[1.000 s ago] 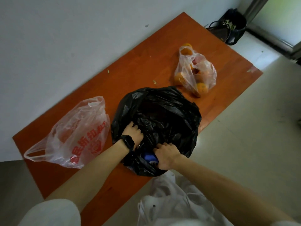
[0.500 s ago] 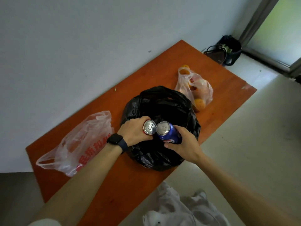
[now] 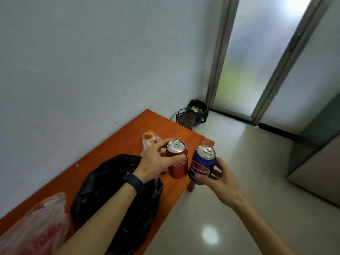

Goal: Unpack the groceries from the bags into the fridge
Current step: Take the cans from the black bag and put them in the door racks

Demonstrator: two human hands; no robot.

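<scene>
**Cans, held.** My left hand (image 3: 156, 161) grips the red can (image 3: 177, 159), thumb across its front and fingers curled behind. My right hand (image 3: 220, 179) grips the blue can (image 3: 201, 163) from below and the side, thumb on its logo. The 2 cans are upright, slightly tilted and side by side, with their lower walls meeting or nearly so. They are held in the air and seen over the table's floor-side edge, near its far right corner.

**Surroundings.** The black bag (image 3: 114, 190) lies crumpled on the orange table (image 3: 128, 137) beneath my left forearm, which wears a dark wristband (image 3: 134, 182). A clear bag with red print (image 3: 35, 229) sits at the near left end. The bag of oranges (image 3: 150, 139) is partly hidden behind my left hand. On the floor past the far end stand a dark basket (image 3: 184, 117) and a bin (image 3: 197, 113). Beyond them is a frosted door (image 3: 257, 61), and a grey unit (image 3: 316, 162) stands at the right.

**Change.** 1 s ago both hands were inside the black bag. 0.5 s ago the cans were just above its mouth. Now they are lifted clear of it toward the right.

**Appearance.** Both cans have silver tops with their pull tabs unopened. The blue can bears a red, white and blue roundel, and the red can bears white lettering.
</scene>
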